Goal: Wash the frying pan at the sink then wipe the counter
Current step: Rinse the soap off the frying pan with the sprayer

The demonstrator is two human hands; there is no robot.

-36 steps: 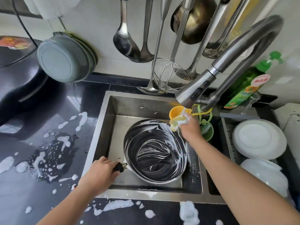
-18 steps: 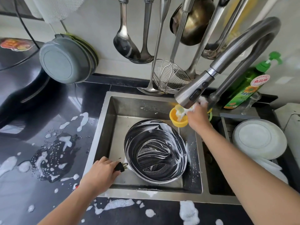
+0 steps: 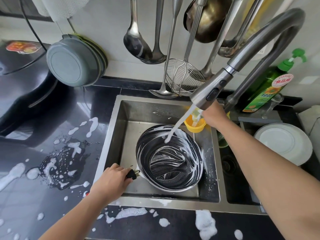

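Note:
A dark frying pan [image 3: 169,160], streaked with white foam, lies tilted in the left basin of the steel sink [image 3: 112,129]. My left hand [image 3: 110,182] grips its short black handle at the basin's front left. Water streams from the pull-out faucet head [image 3: 209,92] onto the pan's far inner wall. My right hand [image 3: 214,116] is up behind the faucet head, beside a yellow cup [image 3: 194,127] with a pale sponge [image 3: 196,116] in it; its fingers are hidden. The black counter [image 3: 22,196] on the left carries foam blobs and a puddle.
Ladles and a wire skimmer [image 3: 181,77] hang over the back of the sink. A green dish soap bottle [image 3: 266,89] stands at the right rear. White plates [image 3: 284,142] fill the right basin's rack. Grey lids [image 3: 72,61] and a black appliance [image 3: 20,84] occupy the left counter.
My right hand rose from the pan's far rim with the sponge to behind the faucet head. The sponge now sits in the yellow cup and water has started running. My left hand stayed put.

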